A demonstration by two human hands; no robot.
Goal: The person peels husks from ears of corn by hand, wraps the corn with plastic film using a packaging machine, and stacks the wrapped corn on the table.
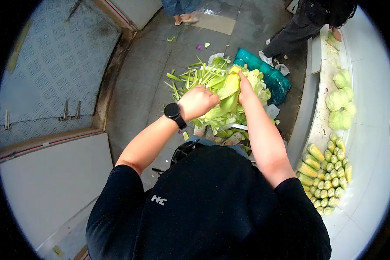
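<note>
My right hand point(245, 89) is wrapped round an ear of corn point(235, 71) whose yellow tip shows at the top. A broad pale-green husk leaf point(229, 89) hangs from the ear towards my left hand point(198, 102). The fingers of my left hand are closed at the edge of this leaf, palm side hidden, with a black watch on the wrist. Below both hands lies a heap of loose green husks and leaves point(214, 115).
A teal plastic-wrapped bundle point(264, 71) lies beyond the heap. Along the right, a white counter point(318, 110) holds rows of corn ears point(329, 173) and several cabbages point(340, 99). One person point(290, 34) stands at the upper right, another point(180, 6) at the top. White panels point(60, 173) stand left.
</note>
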